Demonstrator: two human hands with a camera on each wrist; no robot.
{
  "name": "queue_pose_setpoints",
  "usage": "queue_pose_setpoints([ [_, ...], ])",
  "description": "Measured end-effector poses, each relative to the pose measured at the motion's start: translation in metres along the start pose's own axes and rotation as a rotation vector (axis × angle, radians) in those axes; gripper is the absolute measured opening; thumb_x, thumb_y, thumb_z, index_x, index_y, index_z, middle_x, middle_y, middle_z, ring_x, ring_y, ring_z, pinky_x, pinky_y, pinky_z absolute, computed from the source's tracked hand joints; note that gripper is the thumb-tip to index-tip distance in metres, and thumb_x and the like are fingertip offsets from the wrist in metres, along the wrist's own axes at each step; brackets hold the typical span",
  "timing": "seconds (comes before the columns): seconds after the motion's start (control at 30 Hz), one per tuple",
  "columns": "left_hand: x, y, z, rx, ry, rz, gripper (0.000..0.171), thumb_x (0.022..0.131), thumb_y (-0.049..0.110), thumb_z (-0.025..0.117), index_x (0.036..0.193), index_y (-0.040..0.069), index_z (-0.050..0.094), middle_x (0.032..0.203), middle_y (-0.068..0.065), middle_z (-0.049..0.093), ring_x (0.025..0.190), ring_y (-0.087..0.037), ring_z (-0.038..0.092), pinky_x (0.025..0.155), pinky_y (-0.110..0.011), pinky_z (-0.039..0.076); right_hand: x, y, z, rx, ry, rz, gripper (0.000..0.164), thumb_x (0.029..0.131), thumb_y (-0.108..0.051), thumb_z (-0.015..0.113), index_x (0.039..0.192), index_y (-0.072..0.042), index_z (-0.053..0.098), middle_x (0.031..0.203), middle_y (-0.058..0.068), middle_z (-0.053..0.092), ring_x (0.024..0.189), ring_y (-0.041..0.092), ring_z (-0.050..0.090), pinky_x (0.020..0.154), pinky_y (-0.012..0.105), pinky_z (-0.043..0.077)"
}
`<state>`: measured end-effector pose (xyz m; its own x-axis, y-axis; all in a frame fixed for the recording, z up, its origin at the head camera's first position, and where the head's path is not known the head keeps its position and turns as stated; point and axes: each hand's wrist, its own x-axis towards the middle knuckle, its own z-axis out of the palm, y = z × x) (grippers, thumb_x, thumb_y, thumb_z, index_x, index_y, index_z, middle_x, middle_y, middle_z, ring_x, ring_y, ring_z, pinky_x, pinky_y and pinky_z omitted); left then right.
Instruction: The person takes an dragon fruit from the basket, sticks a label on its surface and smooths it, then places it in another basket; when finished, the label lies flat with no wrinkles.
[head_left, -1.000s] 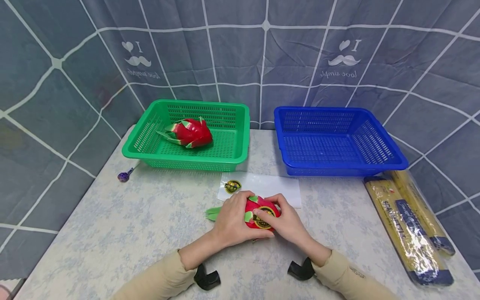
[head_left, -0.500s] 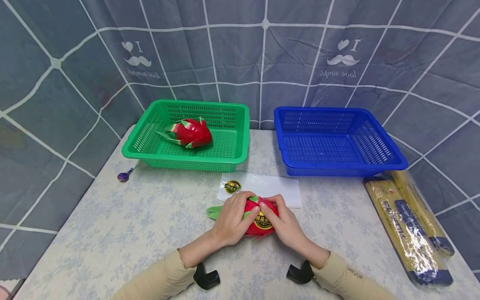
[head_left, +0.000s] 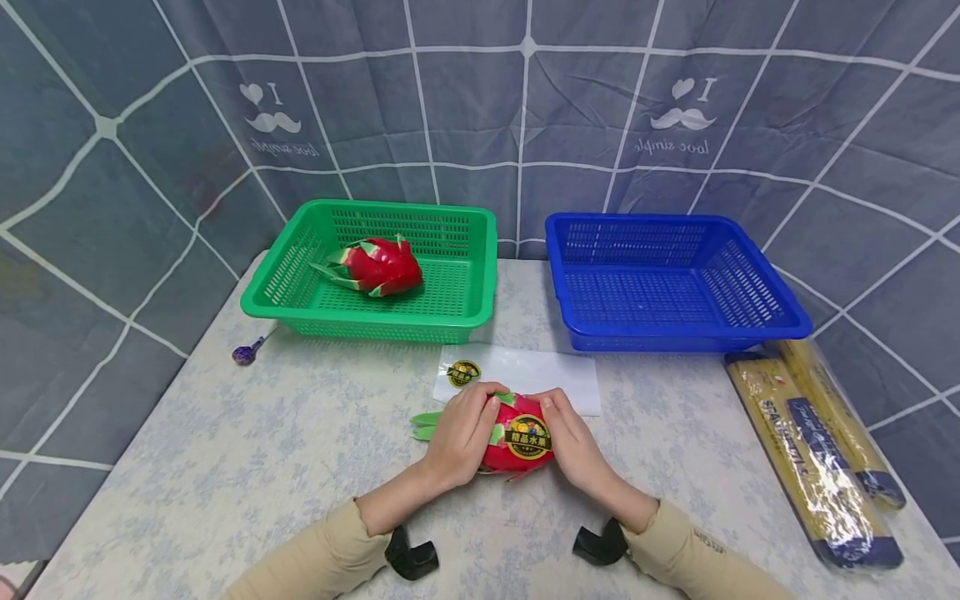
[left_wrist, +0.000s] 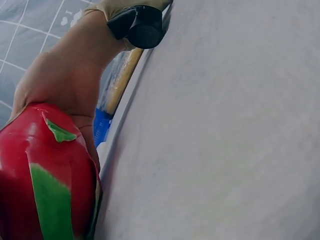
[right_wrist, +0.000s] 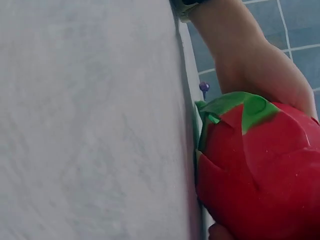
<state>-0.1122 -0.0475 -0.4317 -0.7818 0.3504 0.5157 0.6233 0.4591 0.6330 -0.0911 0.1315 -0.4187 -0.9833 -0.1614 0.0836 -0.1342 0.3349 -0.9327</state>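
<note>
A red dragon fruit (head_left: 497, 460) with green leaf tips lies on its side at the front middle of the table. On its upper side is a round black-and-gold sticker (head_left: 528, 437), fully in sight. My left hand (head_left: 456, 440) grips the leafy end, and my right hand (head_left: 577, 443) holds the other end. In the left wrist view, the right hand (left_wrist: 65, 82) cups the far side of the fruit (left_wrist: 20, 150). The right wrist view has the left hand (right_wrist: 265, 75) behind the fruit (right_wrist: 270, 170). The undersides of the fingers are hidden.
Just behind the hands lies a white sheet (head_left: 525, 375) with another round sticker (head_left: 463, 373). A green basket (head_left: 375, 325) holds a second dragon fruit (head_left: 384, 267); a blue basket (head_left: 682, 337) stands right of it. A lollipop (head_left: 244, 353) lies left, spaghetti packs (head_left: 810, 467) right.
The right thumb lay across the sticker, then both thumbs pressed around its upper part. Now both thumbs are off it and its whole face shows. The fruit has hardly moved.
</note>
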Motion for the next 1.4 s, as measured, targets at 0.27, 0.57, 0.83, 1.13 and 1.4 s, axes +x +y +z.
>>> queue_pose_setpoints([
  [0.27, -0.001, 0.004, 0.002, -0.039, 0.012, -0.173, 0.031, 0.092, 0.04, 0.054, 0.108, 0.013, 0.055, 0.097, 0.005, 0.059, 0.088, -0.01, 0.054, 0.073, -0.031, 0.046, 0.003, 0.004, -0.002, 0.136, -0.132, 0.018, 0.03, 0.103, -0.023, 0.032, 0.12, -0.001, 0.044, 0.121, 0.014, 0.051, 0.11, 0.02, 0.047, 0.093, 0.027, 0.039],
  [0.57, 0.001, 0.005, 0.001, 0.044, 0.01, -0.059, 0.029, 0.095, 0.03, 0.049, 0.11, 0.006, 0.053, 0.098, -0.002, 0.058, 0.088, -0.013, 0.053, 0.076, -0.033, 0.045, 0.004, 0.007, -0.003, 0.127, -0.132, -0.058, 0.028, 0.103, -0.018, 0.033, 0.118, 0.001, 0.046, 0.124, 0.018, 0.053, 0.11, 0.022, 0.049, 0.092, 0.025, 0.04],
  [0.83, 0.003, 0.006, 0.001, -0.016, -0.009, -0.146, 0.025, 0.095, 0.031, 0.05, 0.107, 0.01, 0.054, 0.098, 0.0, 0.058, 0.089, -0.013, 0.053, 0.076, -0.034, 0.045, 0.009, 0.01, -0.014, 0.18, -0.34, -0.037, 0.037, 0.1, -0.023, 0.044, 0.129, -0.001, 0.036, 0.127, 0.018, 0.045, 0.111, 0.026, 0.049, 0.089, 0.027, 0.044],
  [1.13, 0.005, 0.01, 0.002, -0.063, 0.012, -0.247, 0.027, 0.086, 0.039, 0.06, 0.102, 0.018, 0.059, 0.099, 0.005, 0.059, 0.09, -0.011, 0.053, 0.071, -0.033, 0.044, 0.013, 0.014, -0.024, 0.163, -0.557, -0.09, 0.062, 0.091, -0.015, 0.062, 0.141, -0.017, 0.025, 0.128, 0.014, 0.045, 0.106, 0.025, 0.055, 0.084, 0.034, 0.05],
  [1.4, 0.004, 0.008, 0.002, -0.035, -0.005, -0.161, 0.025, 0.094, 0.031, 0.049, 0.107, 0.012, 0.059, 0.099, 0.001, 0.058, 0.091, -0.013, 0.051, 0.077, -0.035, 0.043, 0.016, 0.015, -0.033, 0.286, -0.665, -0.064, 0.052, 0.101, -0.018, 0.04, 0.147, -0.009, 0.018, 0.139, 0.02, 0.034, 0.117, 0.023, 0.046, 0.095, 0.028, 0.041],
])
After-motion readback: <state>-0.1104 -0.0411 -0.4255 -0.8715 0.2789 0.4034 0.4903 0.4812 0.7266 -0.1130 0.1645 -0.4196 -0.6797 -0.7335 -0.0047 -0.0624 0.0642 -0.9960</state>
